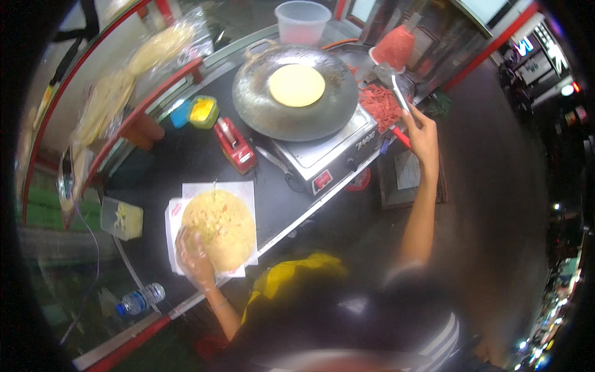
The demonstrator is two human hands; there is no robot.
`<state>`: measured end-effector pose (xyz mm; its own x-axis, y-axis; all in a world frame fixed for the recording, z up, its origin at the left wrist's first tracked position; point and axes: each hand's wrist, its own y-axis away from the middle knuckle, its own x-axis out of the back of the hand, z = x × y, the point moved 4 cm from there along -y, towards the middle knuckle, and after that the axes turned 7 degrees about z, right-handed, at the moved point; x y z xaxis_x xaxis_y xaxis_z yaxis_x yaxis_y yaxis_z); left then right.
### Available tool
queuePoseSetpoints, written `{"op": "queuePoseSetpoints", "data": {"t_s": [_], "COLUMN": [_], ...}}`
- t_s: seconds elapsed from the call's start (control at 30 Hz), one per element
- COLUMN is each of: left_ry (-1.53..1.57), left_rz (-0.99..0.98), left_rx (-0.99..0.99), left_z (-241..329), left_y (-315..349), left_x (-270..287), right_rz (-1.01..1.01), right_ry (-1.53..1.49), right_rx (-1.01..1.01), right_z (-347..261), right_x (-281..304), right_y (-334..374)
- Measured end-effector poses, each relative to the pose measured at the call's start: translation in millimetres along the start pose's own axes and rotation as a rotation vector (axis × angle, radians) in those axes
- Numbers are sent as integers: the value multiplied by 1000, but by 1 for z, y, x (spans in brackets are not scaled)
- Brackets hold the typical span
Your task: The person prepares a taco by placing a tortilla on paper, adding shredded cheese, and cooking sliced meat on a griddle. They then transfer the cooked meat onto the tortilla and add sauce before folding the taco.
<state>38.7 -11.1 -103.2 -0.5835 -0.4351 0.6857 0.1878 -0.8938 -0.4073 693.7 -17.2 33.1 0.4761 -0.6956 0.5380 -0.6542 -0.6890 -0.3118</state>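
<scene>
My left hand [195, 255], in a clear plastic glove, rests at the left edge of a round flatbread [232, 248], its fingers loosely stretched over it. Pale shredded topping [217, 220] lies on the bread, which sits on white printed paper [175, 232]. Out to the right, my right hand [423, 139] is closed around metal tongs [398, 93], held over a pile of red shredded meat [379, 105]. A red handle [401, 137] shows just below that hand; whether it belongs to the tongs, I cannot tell.
A second flatbread [297, 85] lies on a dark round pan [263, 115] over a gas stove [322, 152]. Around them are a red box-shaped tool [235, 149], a tub of yellow spread [203, 111], a clear container [123, 218], a water bottle [141, 299] and a white bucket [302, 23].
</scene>
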Motion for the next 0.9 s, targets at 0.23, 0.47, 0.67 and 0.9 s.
{"op": "queuePoseSetpoints", "data": {"t_s": [0.23,0.47,0.67,0.9], "left_ry": [-151,-239,-340,-528], "left_rz": [442,477,438,409], "left_rx": [396,88,117,250], "left_z": [-93,-108,-84,-96], "left_y": [26,28,26,27], "left_x": [7,2,-4,-5], "right_rz": [-283,-294,-334,-155], "right_ry": [135,156,-55,48], "right_rx": [-52,-119,-195,38], "right_z": [77,120,118,101], "right_x": [-65,-110,-171,-172], "right_y": [-96,-158,-175,-182]}}
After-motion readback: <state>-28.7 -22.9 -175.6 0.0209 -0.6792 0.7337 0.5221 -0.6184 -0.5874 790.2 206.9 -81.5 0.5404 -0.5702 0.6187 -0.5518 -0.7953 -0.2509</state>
